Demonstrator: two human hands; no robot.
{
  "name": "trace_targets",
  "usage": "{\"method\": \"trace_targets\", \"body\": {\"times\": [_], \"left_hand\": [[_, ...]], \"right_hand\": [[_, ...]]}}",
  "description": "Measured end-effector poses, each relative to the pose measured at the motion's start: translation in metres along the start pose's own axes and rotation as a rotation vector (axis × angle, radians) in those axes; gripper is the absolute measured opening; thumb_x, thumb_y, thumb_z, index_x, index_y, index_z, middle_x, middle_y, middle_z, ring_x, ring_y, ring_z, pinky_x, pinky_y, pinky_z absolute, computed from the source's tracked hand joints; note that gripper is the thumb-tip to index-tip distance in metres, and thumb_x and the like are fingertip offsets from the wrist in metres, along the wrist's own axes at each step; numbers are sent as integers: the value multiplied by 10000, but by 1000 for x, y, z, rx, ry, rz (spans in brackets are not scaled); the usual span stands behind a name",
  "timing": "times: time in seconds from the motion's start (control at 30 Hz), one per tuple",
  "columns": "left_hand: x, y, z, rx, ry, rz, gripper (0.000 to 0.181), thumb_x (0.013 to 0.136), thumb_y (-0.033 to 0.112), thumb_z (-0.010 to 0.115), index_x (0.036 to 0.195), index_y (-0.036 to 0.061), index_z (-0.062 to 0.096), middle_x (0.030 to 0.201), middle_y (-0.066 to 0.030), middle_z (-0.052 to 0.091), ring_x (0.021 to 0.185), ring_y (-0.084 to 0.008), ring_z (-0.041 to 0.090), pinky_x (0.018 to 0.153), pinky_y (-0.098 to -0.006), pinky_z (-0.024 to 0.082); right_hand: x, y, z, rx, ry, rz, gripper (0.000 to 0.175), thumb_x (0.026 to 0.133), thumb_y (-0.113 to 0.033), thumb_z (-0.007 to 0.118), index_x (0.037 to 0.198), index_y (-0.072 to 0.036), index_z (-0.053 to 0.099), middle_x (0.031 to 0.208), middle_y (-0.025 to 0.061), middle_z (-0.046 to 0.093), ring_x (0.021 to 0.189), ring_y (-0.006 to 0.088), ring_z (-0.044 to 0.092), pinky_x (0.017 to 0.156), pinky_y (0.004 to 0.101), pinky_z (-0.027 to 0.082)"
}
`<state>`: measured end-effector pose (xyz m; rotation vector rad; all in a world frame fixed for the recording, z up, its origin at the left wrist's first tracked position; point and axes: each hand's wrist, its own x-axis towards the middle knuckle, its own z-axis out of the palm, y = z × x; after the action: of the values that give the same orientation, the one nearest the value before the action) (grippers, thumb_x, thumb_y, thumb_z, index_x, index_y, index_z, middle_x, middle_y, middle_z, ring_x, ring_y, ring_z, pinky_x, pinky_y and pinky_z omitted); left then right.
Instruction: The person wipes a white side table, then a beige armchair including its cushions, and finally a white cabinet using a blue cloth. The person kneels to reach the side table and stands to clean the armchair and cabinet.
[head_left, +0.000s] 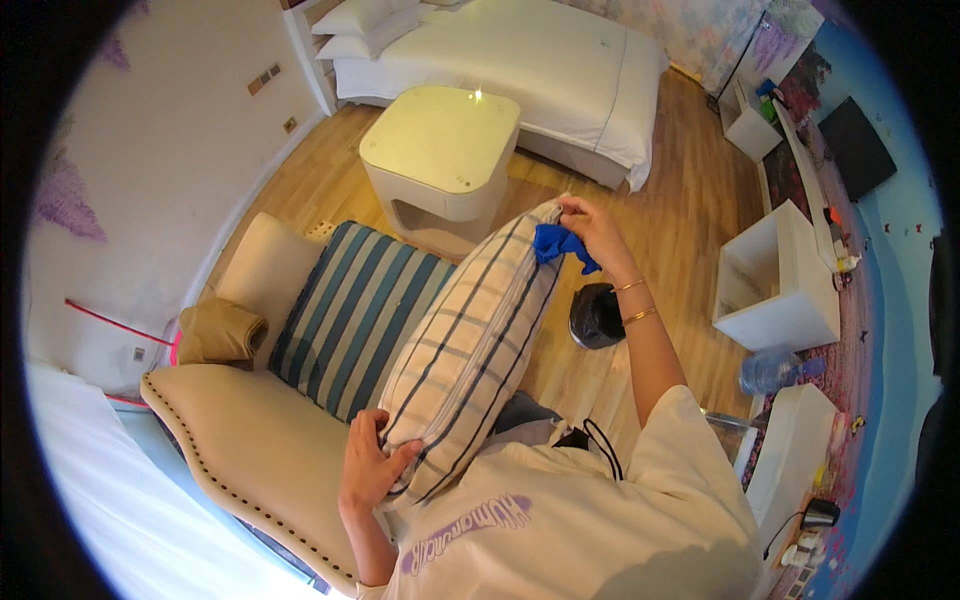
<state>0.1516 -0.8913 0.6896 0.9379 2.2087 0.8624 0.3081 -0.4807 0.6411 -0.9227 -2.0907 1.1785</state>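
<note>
A plump cream cushion (461, 337) with dark and grey check lines is held up in front of my body, tilted, its zipped seam facing up. My left hand (375, 461) grips its lower corner, thumb on top. At the far upper corner, my right hand (592, 229) pinches the fabric and also has a crumpled blue cloth (559, 246) hanging beneath its fingers. Below the cushion, a striped blue-and-grey seat pad (360, 315) lies on a cream studded armchair (247, 442).
Folded brown fabric (221, 330) rests on the armchair. Beyond are a cream table (442, 139) and a white-covered bed (570, 67). A black-lined waste bin (592, 319) stands on the wooden floor. White cabinets (810, 285) and a large plastic water bottle (772, 371) are at the right.
</note>
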Motion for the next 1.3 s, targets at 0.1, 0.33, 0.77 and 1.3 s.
{"method": "trace_targets", "body": {"times": [0.1, 0.33, 0.77, 1.3], "left_hand": [[0, -5, 1, -22, -12, 26, 559, 664, 294, 778, 1037, -8, 492, 983, -151, 518, 937, -294, 505, 830, -356, 418], [4, -9, 6, -111, -1, -39, 573, 644, 296, 788, 1020, -10, 484, 964, -146, 506, 895, -284, 507, 794, -348, 425], [1, -7, -7, -7, 11, -4, 509, 712, 374, 725, 1005, 2, 540, 920, -133, 590, 843, -257, 565, 758, -342, 445], [-1, 1, -1, 65, -86, -74, 386, 755, 229, 724, 999, 6, 524, 916, -170, 585, 790, -298, 581, 687, -345, 473]], "right_hand": [[12, 1, 6, 191, -32, 77, 141, 855, -118, 584, 949, -13, 589, 858, 25, 576, 787, 126, 543, 713, 250, 448], [17, -21, 1, 323, -128, 265, 126, 863, -124, 593, 879, -2, 623, 807, 0, 597, 707, 68, 528, 631, 202, 433], [13, -10, -20, 606, -200, 310, 203, 909, -183, 521, 924, -21, 642, 838, 9, 631, 723, 77, 572, 641, 213, 465], [14, -7, -14, 649, -282, 372, 360, 923, -175, 495, 1239, -2, 479, 1100, 39, 590, 916, 116, 568, 766, 224, 477]]}}
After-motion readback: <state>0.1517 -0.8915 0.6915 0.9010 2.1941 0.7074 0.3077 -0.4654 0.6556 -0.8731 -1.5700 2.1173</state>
